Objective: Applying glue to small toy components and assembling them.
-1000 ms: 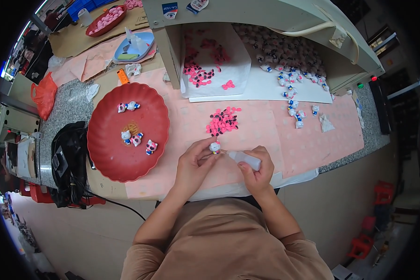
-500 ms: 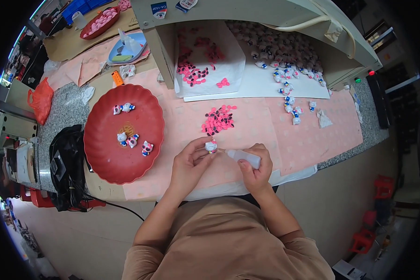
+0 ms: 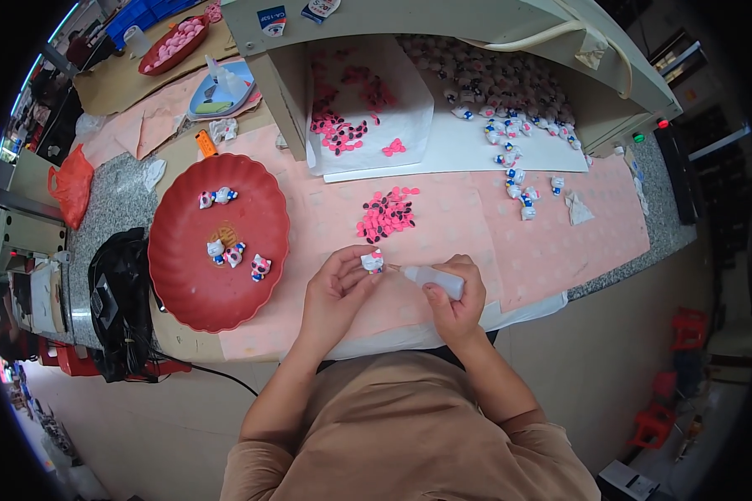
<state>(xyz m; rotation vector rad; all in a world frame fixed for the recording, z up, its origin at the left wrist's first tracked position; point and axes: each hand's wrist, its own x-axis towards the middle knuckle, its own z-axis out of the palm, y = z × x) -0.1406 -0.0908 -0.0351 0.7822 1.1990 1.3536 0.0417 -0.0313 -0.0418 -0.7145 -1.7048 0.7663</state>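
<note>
Between the fingertips of my left hand (image 3: 339, 288) is a small white cat figurine (image 3: 372, 261) with pink and blue marks. My right hand (image 3: 461, 302) is wrapped round a translucent squeeze bottle (image 3: 437, 281), its thin nozzle pointing left at the figurine. Whether the tip touches the figurine I cannot tell. Just beyond my hands lies a pile of small pink and black pieces (image 3: 386, 214). On my left, a red scalloped tray (image 3: 194, 292) holds several similar figurines, some with pink faces.
A grey-green open-fronted housing (image 3: 443, 25) stands at the back. Under it are white paper with pink pieces (image 3: 340, 134) and a white board (image 3: 409, 171) crowded with figurines. A blue tray (image 3: 205, 102) with bottles sits far left. A black bag (image 3: 121, 292) hangs by the table's left edge.
The view has shifted slightly. My left hand still pinches the figurine, which looks turned a little, and the bottle's nozzle stays beside it.
</note>
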